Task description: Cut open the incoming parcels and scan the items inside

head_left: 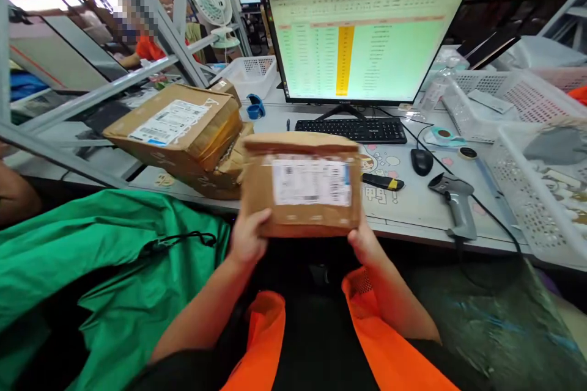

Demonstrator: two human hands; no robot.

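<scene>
The parcel (302, 186) hides some desk (413, 211) before the keyboard (351, 129)

Short black sleeves (177, 371), bare hands (249, 237) — and an orange vest (389, 342) with a perforated patch (363, 282).

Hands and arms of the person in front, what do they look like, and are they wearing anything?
The left hand and right hand are bare, like the forearms. Dark sleeves show above, beside an orange garment.
</scene>
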